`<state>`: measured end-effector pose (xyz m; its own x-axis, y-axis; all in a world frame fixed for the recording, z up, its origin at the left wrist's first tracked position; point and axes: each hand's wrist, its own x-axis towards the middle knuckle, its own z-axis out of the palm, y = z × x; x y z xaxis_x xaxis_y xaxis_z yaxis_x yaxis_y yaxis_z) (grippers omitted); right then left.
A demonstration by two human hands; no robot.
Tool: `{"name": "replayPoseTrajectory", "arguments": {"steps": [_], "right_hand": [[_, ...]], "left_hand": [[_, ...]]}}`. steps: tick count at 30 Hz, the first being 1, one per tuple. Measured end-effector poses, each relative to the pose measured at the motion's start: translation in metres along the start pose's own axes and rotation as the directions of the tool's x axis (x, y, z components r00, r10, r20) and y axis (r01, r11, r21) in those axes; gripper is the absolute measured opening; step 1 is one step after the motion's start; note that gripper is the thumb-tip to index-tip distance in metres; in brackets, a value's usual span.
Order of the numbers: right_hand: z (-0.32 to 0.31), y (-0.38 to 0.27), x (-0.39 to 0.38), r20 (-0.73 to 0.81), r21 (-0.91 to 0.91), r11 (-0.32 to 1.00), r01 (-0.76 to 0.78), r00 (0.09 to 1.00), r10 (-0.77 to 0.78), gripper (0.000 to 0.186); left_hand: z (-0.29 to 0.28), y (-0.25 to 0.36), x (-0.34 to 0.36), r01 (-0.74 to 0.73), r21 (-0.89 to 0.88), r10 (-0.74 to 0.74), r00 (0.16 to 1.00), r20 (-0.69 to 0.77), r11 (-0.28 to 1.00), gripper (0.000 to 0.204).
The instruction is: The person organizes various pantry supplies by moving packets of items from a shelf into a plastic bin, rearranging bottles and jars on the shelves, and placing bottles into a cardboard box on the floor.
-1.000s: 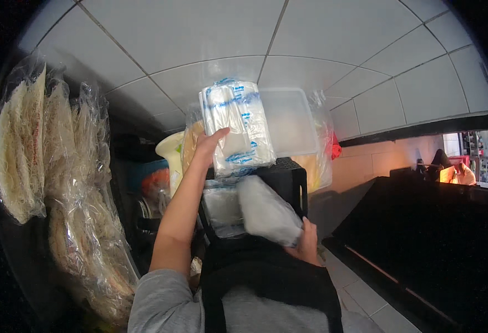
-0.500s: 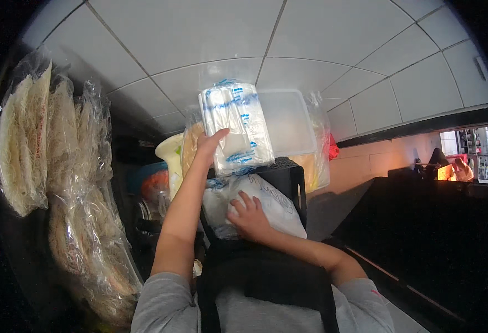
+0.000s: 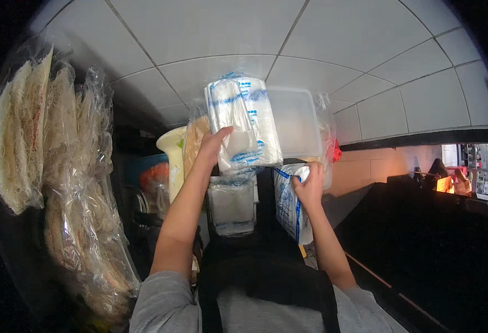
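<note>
My left hand [image 3: 213,143] grips a thick pack of clear plastic bags [image 3: 263,125] with blue print, held up in front of the tiled wall. The thumb lies over its front, and the other fingers are hidden behind it. Lower and to the right, my right hand [image 3: 309,186] is closed on the top edge of another plastic bag pack [image 3: 288,202], white with blue print, which hangs upright. Between my arms, below the raised pack, a clear flat pack [image 3: 233,208] rests by the dark container, touched by neither hand.
Several clear bags of pale, stringy dried food [image 3: 83,161] hang at the left. A cream flared container [image 3: 173,152] stands behind my left forearm. A translucent plastic box [image 3: 296,122] leans at the wall. To the right is a dark counter [image 3: 416,238].
My right hand has moved right and lifted the white pack from the middle, turning it upright. The clear flat pack beneath now shows. My left hand still holds its pack, almost unmoved.
</note>
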<state>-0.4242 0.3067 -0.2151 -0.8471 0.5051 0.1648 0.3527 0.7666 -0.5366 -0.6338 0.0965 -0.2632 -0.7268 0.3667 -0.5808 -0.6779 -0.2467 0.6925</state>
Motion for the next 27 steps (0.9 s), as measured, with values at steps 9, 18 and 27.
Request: {"name": "replayPoseTrajectory", "arguments": {"steps": [9,18,27], "right_hand": [[-0.042,-0.014,0.024,0.265,0.720,0.632,-0.287,0.955,0.132,0.058],[-0.095,-0.035,-0.021,0.616,0.610,0.655,-0.446,0.787,-0.037,0.085],[-0.058,-0.045,-0.112,0.329,0.230,0.895,-0.383,0.896,0.299,0.078]], "left_hand": [[0.008,0.012,-0.072,-0.073,-0.169,0.114,0.962,0.249,0.983,0.060],[0.008,-0.118,-0.135,0.226,0.061,-0.221,0.800,0.557,0.972,0.061],[-0.003,-0.243,-0.116,0.145,0.206,-0.240,0.778,0.580,0.968,0.043]]}}
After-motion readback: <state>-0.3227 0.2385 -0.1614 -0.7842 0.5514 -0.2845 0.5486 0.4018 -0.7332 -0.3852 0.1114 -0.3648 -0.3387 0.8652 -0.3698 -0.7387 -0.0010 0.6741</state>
